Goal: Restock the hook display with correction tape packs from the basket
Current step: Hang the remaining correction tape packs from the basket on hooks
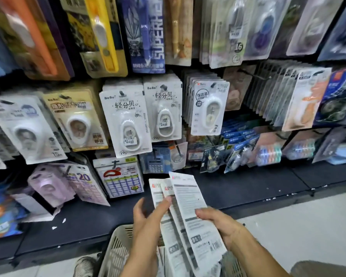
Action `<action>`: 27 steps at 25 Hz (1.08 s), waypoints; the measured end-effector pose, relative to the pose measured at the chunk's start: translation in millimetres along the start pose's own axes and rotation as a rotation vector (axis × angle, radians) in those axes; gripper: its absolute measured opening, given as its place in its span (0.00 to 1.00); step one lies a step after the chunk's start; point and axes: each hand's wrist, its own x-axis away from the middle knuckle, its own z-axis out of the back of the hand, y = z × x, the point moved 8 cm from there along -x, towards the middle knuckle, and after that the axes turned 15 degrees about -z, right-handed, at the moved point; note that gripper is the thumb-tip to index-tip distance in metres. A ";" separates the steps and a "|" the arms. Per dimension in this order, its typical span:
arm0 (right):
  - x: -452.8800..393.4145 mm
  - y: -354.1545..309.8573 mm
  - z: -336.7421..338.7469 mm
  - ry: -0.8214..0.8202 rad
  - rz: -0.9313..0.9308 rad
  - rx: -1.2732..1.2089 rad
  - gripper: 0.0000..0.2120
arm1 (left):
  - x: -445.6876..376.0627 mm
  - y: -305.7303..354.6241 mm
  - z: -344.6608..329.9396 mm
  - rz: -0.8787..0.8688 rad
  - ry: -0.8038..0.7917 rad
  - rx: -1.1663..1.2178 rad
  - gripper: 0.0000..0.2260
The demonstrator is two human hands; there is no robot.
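I hold a fan of three correction tape packs (188, 208) with their printed white backs toward me, low in the middle of the view. My right hand (218, 224) grips the fan at its right edge. My left hand (148, 216) pinches the left pack with thumb on top. Under both hands stands the beige slotted basket (116, 250) with more packs in it. The hook display (164, 108) fills the wall ahead with hanging packs, among them white BoBo correction tape packs (126, 120).
A dark base shelf (248, 188) runs under the hooks, with a purple pack and an open white box (40, 198) lying on it at left. One bare hook (254, 73) juts out at upper right. Pale floor lies at right; a shoe (84, 266) shows beside the basket.
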 end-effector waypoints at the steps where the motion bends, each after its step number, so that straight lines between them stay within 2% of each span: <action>1: 7.4 -13.2 -12.1 0.029 0.051 0.000 0.26 | 1.5 4.8 -5.8 0.031 -0.029 0.039 0.35; 5: 53.4 -72.0 -45.4 0.159 0.149 0.056 0.21 | 10.2 55.7 -43.3 0.011 -0.242 0.005 0.18; 9: 115.2 -133.4 -57.8 0.360 0.267 0.187 0.20 | 11.5 105.4 -71.6 0.070 -0.489 0.053 0.18; 12: 155.9 -165.8 -56.9 0.458 0.398 0.151 0.18 | 8.4 135.0 -88.1 0.016 -0.621 0.034 0.15; 15: 185.0 -181.3 -42.1 0.559 0.527 0.055 0.17 | -5.2 143.6 -89.4 -0.060 -0.610 0.074 0.16; 18: 189.3 -181.5 -33.4 0.662 0.561 0.024 0.11 | -14.3 127.5 -91.4 0.009 -0.588 0.132 0.16; 21: 163.1 -170.1 -50.3 0.552 0.492 -0.092 0.11 | -1.1 115.9 -101.6 0.049 -0.733 0.102 0.16; 23: 152.7 -165.9 -60.9 0.527 0.489 -0.123 0.11 | -2.3 118.7 -108.4 0.080 -0.656 0.162 0.19; 25: 158.6 -171.0 -65.9 0.569 0.530 -0.094 0.11 | -0.1 127.8 -103.9 0.040 -0.608 0.245 0.21; 27: 195.9 -187.4 -68.5 0.764 0.754 0.021 0.13 | -13.2 136.8 -85.0 -0.098 -0.461 0.221 0.20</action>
